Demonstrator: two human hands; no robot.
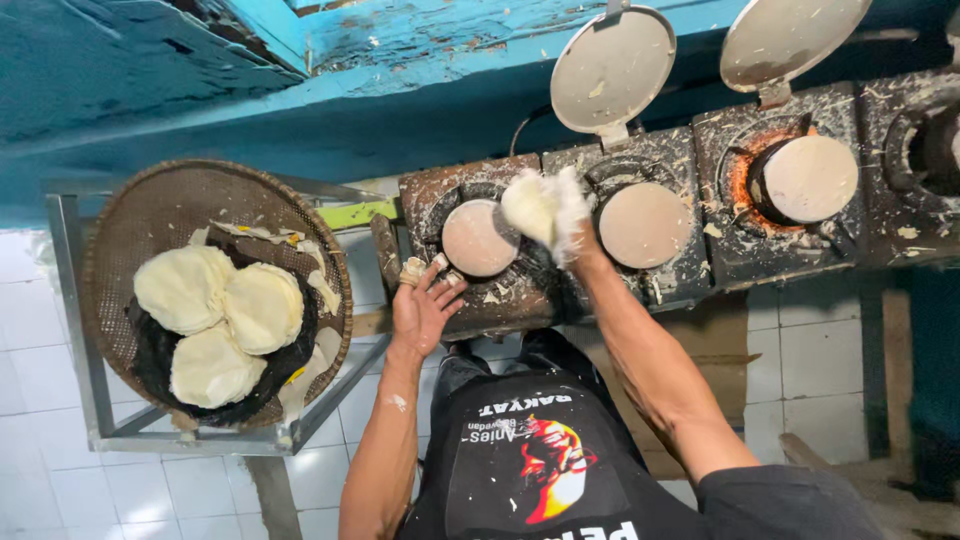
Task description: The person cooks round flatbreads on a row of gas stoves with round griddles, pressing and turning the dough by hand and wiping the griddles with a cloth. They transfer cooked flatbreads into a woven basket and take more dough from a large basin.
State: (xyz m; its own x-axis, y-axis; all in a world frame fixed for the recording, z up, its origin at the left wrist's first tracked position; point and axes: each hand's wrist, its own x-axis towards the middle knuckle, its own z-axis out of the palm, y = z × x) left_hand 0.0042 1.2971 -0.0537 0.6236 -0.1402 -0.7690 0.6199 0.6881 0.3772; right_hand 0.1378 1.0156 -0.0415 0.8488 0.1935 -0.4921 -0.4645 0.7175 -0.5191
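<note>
My right hand (pixel 568 218), in a white glove, holds a pale round flatbread (pixel 530 205) folded above the gap between two burners. My left hand (pixel 425 305) is bare, fingers spread, resting against the front edge of the left stove (pixel 500 295) with scraps of dough at its fingertips. A round pale plate (pixel 478 238) sits on the left burner and another one (pixel 643 224) on the middle burner. A third round plate (pixel 808 178) sits over a glowing flame on the right.
A woven basket (pixel 130 215) on a metal stand (pixel 75 300) at left holds three flatbreads (pixel 215 320). Two hinged round lids (pixel 612 68) stand raised behind the burners. A blue wall runs behind. White floor tiles lie below.
</note>
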